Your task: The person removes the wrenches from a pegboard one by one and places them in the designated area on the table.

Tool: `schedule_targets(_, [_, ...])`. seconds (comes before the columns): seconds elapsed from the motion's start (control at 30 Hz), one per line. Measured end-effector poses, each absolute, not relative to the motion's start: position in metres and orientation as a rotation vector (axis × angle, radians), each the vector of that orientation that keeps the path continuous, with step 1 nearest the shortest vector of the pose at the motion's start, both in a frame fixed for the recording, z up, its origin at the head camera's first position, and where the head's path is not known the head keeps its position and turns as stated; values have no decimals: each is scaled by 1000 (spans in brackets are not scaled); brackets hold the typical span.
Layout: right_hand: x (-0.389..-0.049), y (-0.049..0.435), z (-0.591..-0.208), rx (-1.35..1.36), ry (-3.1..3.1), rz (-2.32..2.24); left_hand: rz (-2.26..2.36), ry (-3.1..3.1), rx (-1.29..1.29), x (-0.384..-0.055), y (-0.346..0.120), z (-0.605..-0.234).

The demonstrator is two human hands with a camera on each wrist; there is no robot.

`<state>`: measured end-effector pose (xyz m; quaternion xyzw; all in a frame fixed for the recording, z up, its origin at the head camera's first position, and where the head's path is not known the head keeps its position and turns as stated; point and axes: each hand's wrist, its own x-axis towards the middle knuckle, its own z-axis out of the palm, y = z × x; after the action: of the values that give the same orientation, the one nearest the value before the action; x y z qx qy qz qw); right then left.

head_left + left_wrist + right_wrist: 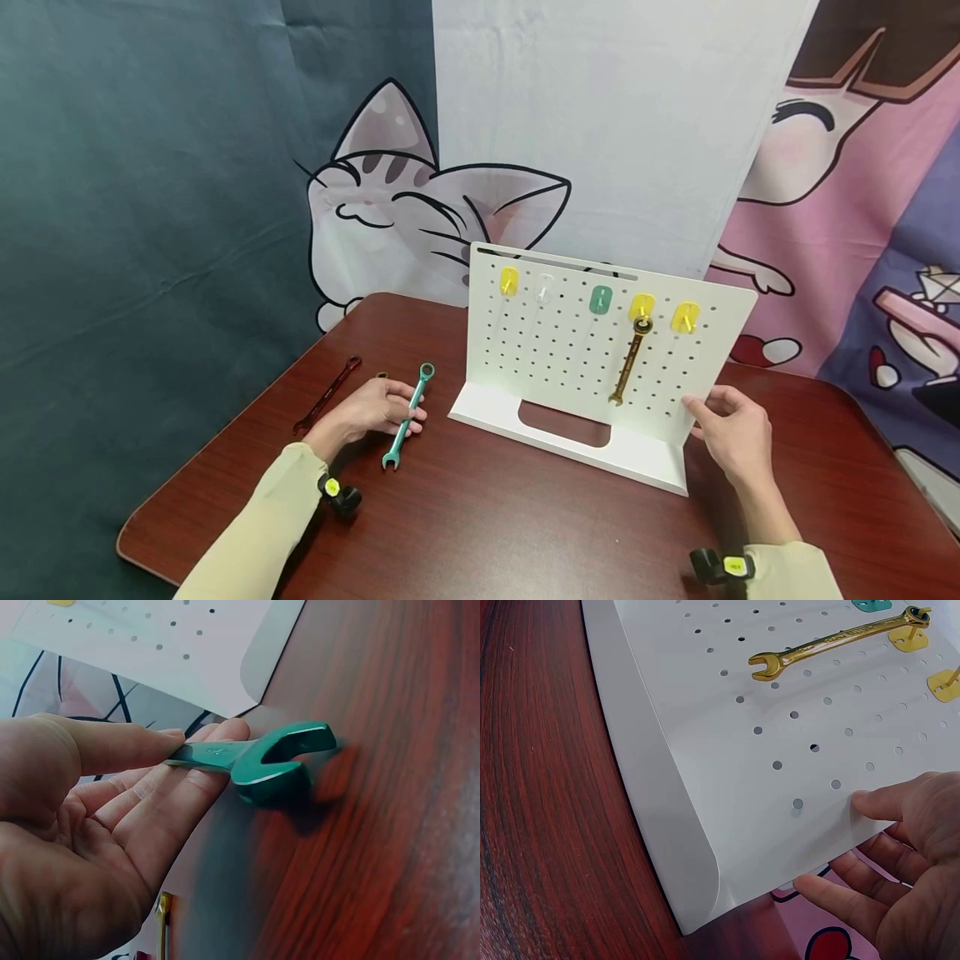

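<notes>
My left hand (pixel 367 410) pinches a green combination wrench (pixel 415 400) between thumb and fingers, its ring end pointing up and away. The wrench's open end (pixel 281 761) sticks out past the fingertips in the left wrist view. At the right edge of a white pegboard (pixel 675 358), my right hand (pixel 738 433) grips the panel, thumb on the front and fingers behind. From a yellow hook (pixel 642 305) on the board a gold wrench (pixel 630 362) hangs by its ring end, slightly tilted.
Left of my left hand lies a dark red wrench (pixel 327 393) on the brown table (pixel 480 517). A gold tool (pixel 164 911) lies mostly hidden behind that hand. The board also bears a clear hook (pixel 544 288), a green hook (pixel 601 300) and two other yellow hooks.
</notes>
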<state>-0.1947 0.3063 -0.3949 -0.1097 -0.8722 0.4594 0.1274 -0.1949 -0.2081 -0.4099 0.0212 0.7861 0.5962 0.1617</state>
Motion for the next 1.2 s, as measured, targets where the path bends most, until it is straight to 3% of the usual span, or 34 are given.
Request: schedule_targets(1.2, [-198, 304, -394, -323, -2506, 1350, 1672, 2239, 70, -200, -222, -412])
